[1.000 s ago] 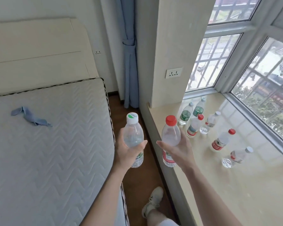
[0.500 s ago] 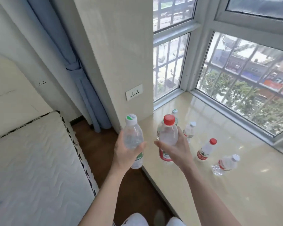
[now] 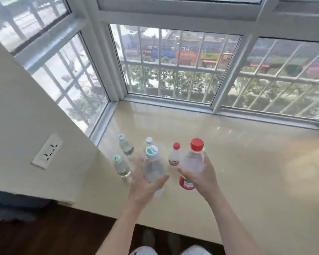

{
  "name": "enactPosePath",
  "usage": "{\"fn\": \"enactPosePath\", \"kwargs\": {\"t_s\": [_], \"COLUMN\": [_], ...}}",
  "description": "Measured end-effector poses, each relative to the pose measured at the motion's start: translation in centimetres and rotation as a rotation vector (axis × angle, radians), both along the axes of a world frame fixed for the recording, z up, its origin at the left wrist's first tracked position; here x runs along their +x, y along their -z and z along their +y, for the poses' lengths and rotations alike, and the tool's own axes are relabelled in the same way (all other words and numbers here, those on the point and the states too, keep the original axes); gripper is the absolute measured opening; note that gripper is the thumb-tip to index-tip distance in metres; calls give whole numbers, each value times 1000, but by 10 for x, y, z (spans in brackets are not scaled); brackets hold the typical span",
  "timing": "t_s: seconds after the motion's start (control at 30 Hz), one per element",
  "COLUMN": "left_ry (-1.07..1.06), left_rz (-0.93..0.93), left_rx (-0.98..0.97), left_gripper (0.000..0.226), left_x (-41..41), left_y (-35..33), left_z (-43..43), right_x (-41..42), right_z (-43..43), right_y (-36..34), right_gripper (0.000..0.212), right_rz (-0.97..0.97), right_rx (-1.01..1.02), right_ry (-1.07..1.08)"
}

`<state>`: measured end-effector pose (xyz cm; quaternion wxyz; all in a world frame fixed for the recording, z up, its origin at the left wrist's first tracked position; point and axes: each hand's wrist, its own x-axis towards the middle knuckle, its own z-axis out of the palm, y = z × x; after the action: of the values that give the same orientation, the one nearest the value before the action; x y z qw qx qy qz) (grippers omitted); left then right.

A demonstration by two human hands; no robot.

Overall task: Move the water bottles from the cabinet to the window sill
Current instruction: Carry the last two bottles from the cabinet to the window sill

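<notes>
My left hand (image 3: 145, 186) grips a clear water bottle with a white and green cap (image 3: 152, 166), held upright over the beige window sill (image 3: 247, 172). My right hand (image 3: 201, 177) grips a clear bottle with a red cap and red label (image 3: 193, 161) beside it. Several small bottles stand on the sill just beyond my hands: two green-capped ones (image 3: 121, 165) (image 3: 125, 145) at the left, a white-capped one (image 3: 149, 140) partly hidden behind the left bottle, and a red-capped one (image 3: 174, 156) between the held bottles.
A cream wall pier with a wall socket (image 3: 47, 150) borders the sill on the left. Barred windows (image 3: 173, 70) enclose the sill at the back and left. The sill stretches wide to the right. Dark wooden floor (image 3: 53, 232) and my feet lie below its front edge.
The view has swung from the bed and floor round to face the sill. Both hands, each still holding its bottle, are now over the sill near the standing bottles.
</notes>
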<state>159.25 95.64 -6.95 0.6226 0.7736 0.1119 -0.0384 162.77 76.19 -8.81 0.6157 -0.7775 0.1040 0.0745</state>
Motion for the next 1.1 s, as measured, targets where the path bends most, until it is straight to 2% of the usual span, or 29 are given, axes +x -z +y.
{"fn": "enactPosePath", "kwargs": {"t_s": [0.1, 0.27, 0.5, 0.63, 0.83, 1.1], "left_ry": [83, 210, 251, 292, 238, 219], "left_rz": [61, 84, 100, 73, 56, 47], "left_rx": [-19, -13, 57, 103, 113, 90], "left_gripper": [56, 57, 54, 53, 59, 61], "left_x": [17, 40, 58, 66, 84, 91], "left_y": [16, 50, 128, 178, 242, 275], "left_z": [-3, -5, -20, -31, -42, -48], "right_x": [-9, -15, -6, 4, 19, 30], "right_z": [-6, -9, -20, -33, -44, -40], "right_y": [7, 35, 96, 145, 220, 257], "right_gripper": [52, 52, 55, 56, 66, 68], "right_rz": [-15, 8, 25, 25, 76, 19], "right_rx": [-25, -87, -192, -255, -276, -310], "right_ry": [150, 252, 416, 407, 350, 336]}}
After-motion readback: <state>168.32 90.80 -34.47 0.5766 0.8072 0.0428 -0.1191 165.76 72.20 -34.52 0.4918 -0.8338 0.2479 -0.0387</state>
